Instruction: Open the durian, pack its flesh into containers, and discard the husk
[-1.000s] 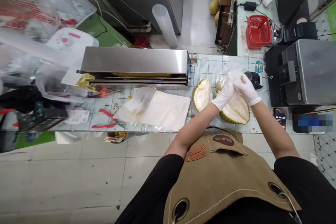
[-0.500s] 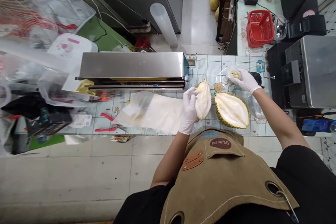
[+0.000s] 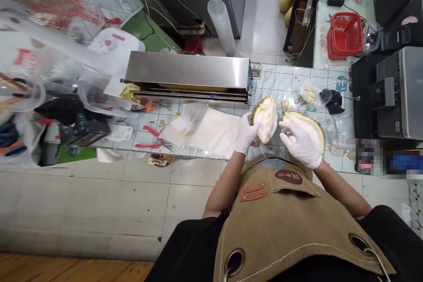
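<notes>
My left hand [image 3: 246, 134], in a white glove, grips the near-left side of a small durian husk piece [image 3: 268, 119], its pale inside turned up. The thumb lies over the rim. Just to the right, my gloved right hand [image 3: 300, 144] is held over a larger durian husk piece [image 3: 306, 124] and hides part of it. Its fingers are apart and curve toward the smaller piece, with nothing seen between them. Pale yellow durian flesh [image 3: 309, 92] lies in clear plastic beyond the husks.
A steel wrapping machine [image 3: 188, 70] stands along the counter's back. White sheets [image 3: 211, 130] and red-handled pliers [image 3: 150, 139] lie left of my hands. To the right are a clear plastic box [image 3: 339, 131] and a steel-topped device [image 3: 399, 92]. Red baskets [image 3: 345, 35] stand farther back.
My right hand has let go of the durian flesh in the clear plastic and come back toward the husks. My left hand has closed on the smaller husk piece. The view has shifted.
</notes>
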Demonstrator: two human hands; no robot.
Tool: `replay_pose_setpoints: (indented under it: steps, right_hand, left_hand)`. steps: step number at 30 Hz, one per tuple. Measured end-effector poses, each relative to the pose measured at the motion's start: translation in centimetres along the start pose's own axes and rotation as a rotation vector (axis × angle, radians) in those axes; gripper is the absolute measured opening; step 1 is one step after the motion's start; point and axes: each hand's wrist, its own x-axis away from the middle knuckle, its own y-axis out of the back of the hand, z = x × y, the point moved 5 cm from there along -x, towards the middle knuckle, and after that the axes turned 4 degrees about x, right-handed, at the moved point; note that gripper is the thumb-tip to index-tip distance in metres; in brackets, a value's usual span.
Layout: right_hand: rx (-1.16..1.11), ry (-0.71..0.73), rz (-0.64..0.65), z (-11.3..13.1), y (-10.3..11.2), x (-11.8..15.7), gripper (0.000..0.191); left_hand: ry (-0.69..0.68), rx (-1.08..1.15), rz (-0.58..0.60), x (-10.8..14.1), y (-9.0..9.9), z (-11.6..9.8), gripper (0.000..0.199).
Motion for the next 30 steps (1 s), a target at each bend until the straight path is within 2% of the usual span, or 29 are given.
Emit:
replay_pose_setpoints:
  steps: [2, 5, 6, 8, 10, 12, 13, 14, 15, 17, 19, 21, 23, 25, 30]
  right_hand:
    - [0.000, -0.043, -0.097, -1.3, 1.0, 2.1, 0.038]
    - [0.154, -0.156, -0.382, -5.3, 5.2, 4.4, 0.046]
    - [0.239, -0.194, -0.434, -6.7, 6.4, 4.9, 0.051]
    - [0.402, -0.252, -0.405, -9.2, 7.9, 5.3, 0.062]
    - [0.492, -0.296, -0.278, -11.1, 8.1, 5.0, 0.069]
    - [0.515, -0.337, -0.181, -12.2, 7.8, 4.6, 0.068]
    - [0.515, -0.356, -0.159, -12.5, 7.6, 4.4, 0.065]
    - [0.511, -0.373, -0.151, -12.7, 7.6, 4.3, 0.061]
    - [0.501, -0.389, -0.153, -12.9, 7.5, 4.2, 0.058]
    - [0.468, -0.421, -0.170, -13.1, 7.7, 4.2, 0.053]
    - [0.427, -0.450, -0.183, -13.4, 8.0, 4.3, 0.047]
    - [0.383, -0.490, -0.186, -13.8, 8.3, 4.3, 0.041]
    - [0.352, -0.542, -0.191, -14.2, 8.6, 4.2, 0.037]
    - [0.340, -0.591, -0.200, -14.6, 8.6, 4.3, 0.032]
    - [0.298, -0.581, -0.251, -15.2, 7.8, 5.7, 0.032]
  left_hand:
    - [0.013, 0.032, -0.010, -0.3, 0.3, 0.5, 0.058]
    - [0.027, 0.086, -0.023, -0.7, 1.1, 0.9, 0.052]
    - [0.030, 0.093, -0.018, -0.8, 1.3, 0.9, 0.048]
    - [0.026, 0.071, -0.018, -0.9, 1.8, 0.5, 0.043]
    - [-0.011, 0.001, -0.084, -0.3, 2.3, -0.6, 0.044]
    - [-0.114, -0.088, -0.191, 1.3, 2.5, -2.6, 0.047]
    - [-0.193, -0.126, -0.206, 2.5, 2.1, -3.9, 0.046]
    - [-0.285, -0.158, -0.166, 3.9, 1.1, -5.2, 0.042]
    - [-0.382, -0.190, -0.065, 5.5, -0.3, -6.5, 0.036]
    - [-0.570, -0.275, 0.258, 9.1, -4.5, -8.6, 0.024]
    - [-0.721, -0.410, 0.550, 12.5, -8.9, -9.6, 0.023]
    - [-0.811, -0.582, 0.685, 14.8, -12.2, -9.6, 0.028]
    - [-0.840, -0.740, 0.708, 15.7, -14.3, -9.0, 0.032]
    - [-0.843, -0.826, 0.678, 15.9, -15.3, -8.2, 0.035]
    - [-0.849, -0.859, 0.536, 16.2, -15.1, -7.1, 0.051]
